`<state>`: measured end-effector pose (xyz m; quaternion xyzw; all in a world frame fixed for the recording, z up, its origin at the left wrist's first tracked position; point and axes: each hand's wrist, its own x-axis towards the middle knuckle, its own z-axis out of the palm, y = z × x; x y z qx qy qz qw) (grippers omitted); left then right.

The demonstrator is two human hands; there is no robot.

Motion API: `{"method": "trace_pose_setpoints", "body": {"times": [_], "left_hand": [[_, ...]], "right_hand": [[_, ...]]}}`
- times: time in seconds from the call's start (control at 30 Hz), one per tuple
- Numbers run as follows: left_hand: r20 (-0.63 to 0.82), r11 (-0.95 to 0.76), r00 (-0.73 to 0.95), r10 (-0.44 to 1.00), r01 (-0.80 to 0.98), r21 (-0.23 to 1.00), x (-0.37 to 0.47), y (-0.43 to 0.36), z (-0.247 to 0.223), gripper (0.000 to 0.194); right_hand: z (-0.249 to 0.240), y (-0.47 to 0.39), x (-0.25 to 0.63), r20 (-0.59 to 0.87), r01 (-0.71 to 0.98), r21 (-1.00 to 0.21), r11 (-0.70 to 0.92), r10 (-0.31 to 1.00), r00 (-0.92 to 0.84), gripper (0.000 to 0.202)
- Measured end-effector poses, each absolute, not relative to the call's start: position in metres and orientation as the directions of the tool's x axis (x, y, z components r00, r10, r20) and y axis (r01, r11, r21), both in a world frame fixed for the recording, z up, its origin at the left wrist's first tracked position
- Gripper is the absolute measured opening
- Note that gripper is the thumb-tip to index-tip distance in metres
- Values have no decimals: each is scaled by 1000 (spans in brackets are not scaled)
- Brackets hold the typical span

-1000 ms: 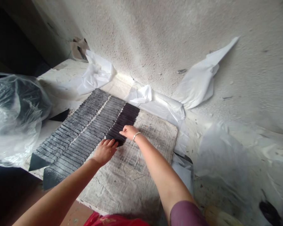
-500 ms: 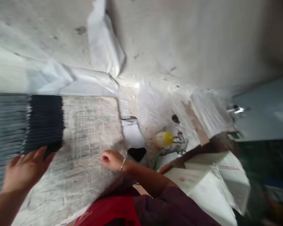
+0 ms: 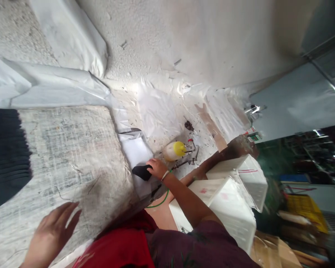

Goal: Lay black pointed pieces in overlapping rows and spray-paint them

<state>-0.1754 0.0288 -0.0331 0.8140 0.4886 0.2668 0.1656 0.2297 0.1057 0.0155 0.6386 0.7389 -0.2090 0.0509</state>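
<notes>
My right hand (image 3: 157, 169) pinches the right edge of a small black flat piece (image 3: 142, 172), perhaps fabric. That piece lies on a white sheet (image 3: 136, 150) beside a worn, cloth-covered board (image 3: 72, 137). Over the lower part of the board is my left hand (image 3: 53, 229), its fingers stretched out and nothing in them. Farther up at the left, dark pieces (image 3: 7, 156) lie overlapped in a row on the board, their right edge jagged.
A yellow-topped spray gun cup (image 3: 173, 150) with a green hose (image 3: 160, 203) stands right of my right hand. White plastic bins (image 3: 226, 208) sit at the lower right. Plastic film (image 3: 156, 111) and a dark-bladed tool (image 3: 130, 131) lie beyond the white sheet.
My right hand has moved from above the board rightward to the black piece. My left hand has come off the dark row, down and right. The view has shifted right.
</notes>
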Motion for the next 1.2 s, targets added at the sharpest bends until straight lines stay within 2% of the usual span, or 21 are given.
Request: {"method": "trace_pose_setpoints", "body": {"times": [0.13,0.27,0.5,0.6,0.67,0.73,0.83,0.9,0.93,0.97,1.03,1.2], "left_hand": [[263,-519,447,855,732,442,-133,-4,-24,29],[205,-488,444,872,756,436,-116,-27,-26,29],[150,-381,352,924,810,445,-97,-42,-27,28],[135,-329,304,943,796,508,-83,-42,-22,26],[94,-260,256,962,757,600,-72,-41,-17,27],[-14,-112,180,984,670,734,-60,-36,-10,30],[-351,307,51,935,381,872,-35,-21,10,40],[-573,570,72,816,62,819,-16,-7,28,49],[-618,628,115,778,-120,769,-8,0,37,52],[-642,648,122,757,-271,712,-1,7,46,53],[-646,625,122,753,-437,647,8,19,60,49],[-705,593,-58,707,-494,636,0,26,73,38]], "right_hand": [[9,114,220,-458,964,-91,251,849,-264,34],[6,107,215,-393,941,-35,337,861,-323,29],[4,103,219,-339,906,-125,405,841,-422,20],[4,104,226,-342,886,-220,408,819,-462,17],[9,105,233,-363,876,-320,359,808,-464,15],[17,106,240,-389,870,-436,231,823,-414,16],[34,107,242,-437,737,-676,-24,819,-373,20],[44,106,233,-424,553,-823,-131,790,-444,22],[48,104,224,-401,476,-866,-152,780,-480,23],[51,102,214,-378,431,-890,-152,775,-506,23],[55,98,191,-345,429,-897,-106,775,-529,22],[63,87,143,-305,563,-822,80,773,-556,16]]}}
